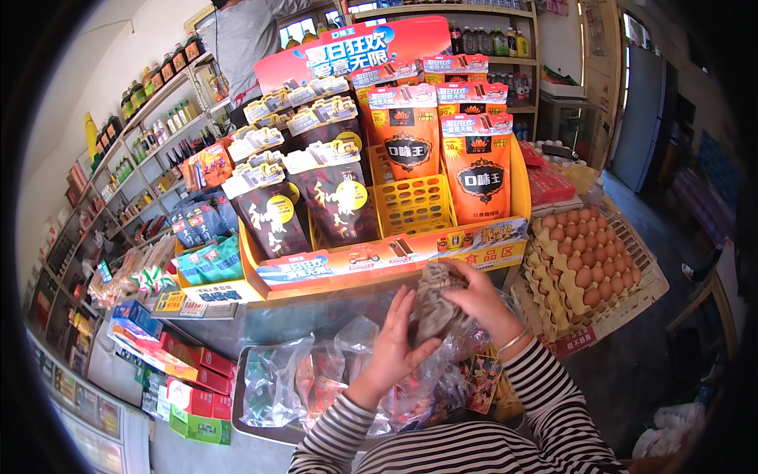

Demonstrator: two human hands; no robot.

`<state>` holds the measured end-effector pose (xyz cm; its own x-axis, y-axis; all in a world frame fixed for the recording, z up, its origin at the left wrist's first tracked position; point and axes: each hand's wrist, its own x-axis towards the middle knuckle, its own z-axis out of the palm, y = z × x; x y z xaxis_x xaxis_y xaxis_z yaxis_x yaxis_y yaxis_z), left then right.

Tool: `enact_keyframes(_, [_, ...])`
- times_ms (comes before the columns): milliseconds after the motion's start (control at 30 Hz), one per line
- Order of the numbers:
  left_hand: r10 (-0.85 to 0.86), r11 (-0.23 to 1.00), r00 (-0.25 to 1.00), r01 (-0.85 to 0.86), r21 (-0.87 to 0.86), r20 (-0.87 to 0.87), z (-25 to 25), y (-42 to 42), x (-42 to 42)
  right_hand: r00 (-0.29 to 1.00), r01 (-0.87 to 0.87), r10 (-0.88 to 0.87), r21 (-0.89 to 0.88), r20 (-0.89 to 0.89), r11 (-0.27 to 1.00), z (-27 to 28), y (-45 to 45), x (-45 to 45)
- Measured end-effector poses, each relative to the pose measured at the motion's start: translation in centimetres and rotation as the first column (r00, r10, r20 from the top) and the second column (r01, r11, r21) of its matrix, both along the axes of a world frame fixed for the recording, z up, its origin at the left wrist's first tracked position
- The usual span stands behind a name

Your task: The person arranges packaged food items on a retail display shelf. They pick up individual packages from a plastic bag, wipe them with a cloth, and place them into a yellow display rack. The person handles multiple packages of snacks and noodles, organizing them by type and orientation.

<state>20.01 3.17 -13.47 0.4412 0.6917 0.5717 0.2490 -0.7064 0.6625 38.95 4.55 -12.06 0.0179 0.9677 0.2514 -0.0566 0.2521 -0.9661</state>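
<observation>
A crumpled grey-brown cloth (437,299) is between my two hands, in front of a yellow display rack (414,204). My right hand (482,296) grips the cloth from its right side. My left hand (394,349) stands at the cloth's lower left with thumb and fingers spread; whether it presses on the cloth is hard to tell. The rack holds dark pouches (337,195) on the left and orange pouches (478,178) on the right, with an uncovered yellow perforated slot between them. Below my hands lies a tray (240,379) with clear plastic bags (320,379) of packets.
Stacked egg trays with brown eggs (592,255) stand on a table at the right. Small boxes of green pouches (207,260) adjoin the rack's left end. Red and green cartons (198,397) lie lower left. Shelves of bottles line the walls; a person in grey (246,47) stands behind the rack.
</observation>
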Motion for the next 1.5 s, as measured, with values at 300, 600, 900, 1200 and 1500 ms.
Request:
enact_keyframes(300, [0.143, 0.894, 0.919, 0.039, -0.446, 0.368, 0.6, 5.5, 5.0, 0.863, 0.187, -0.362, 0.445, 0.351, 0.876, -2.4, 1.1, 3.4])
enact_keyframes(600, [0.538, 0.835, 0.809, -0.550, -0.020, 0.238, 8.5, 17.5, 8.9, 0.427, 0.154, -0.690, 0.705, 0.584, 0.692, -1.5, 6.8, 7.3])
enact_keyframes(900, [0.612, 0.788, 0.753, -0.604, 0.115, -0.239, 6.0, 20.7, 12.2, 0.414, 0.115, -0.677, 0.703, 0.609, 0.702, -2.1, 8.1, 7.0])
enact_keyframes(1200, [0.050, 0.968, 0.924, 0.049, -0.247, 0.379, 8.4, 13.1, 12.2, 0.399, 0.045, -0.577, 0.613, 0.713, 0.789, -3.3, 8.4, 8.9])
enact_keyframes(1500, [-0.316, 0.648, 0.801, 0.574, -0.501, 0.509, 3.2, 5.9, 6.9, 0.955, 0.016, -0.167, 0.518, 0.246, 0.855, -2.8, 2.3, 2.0])
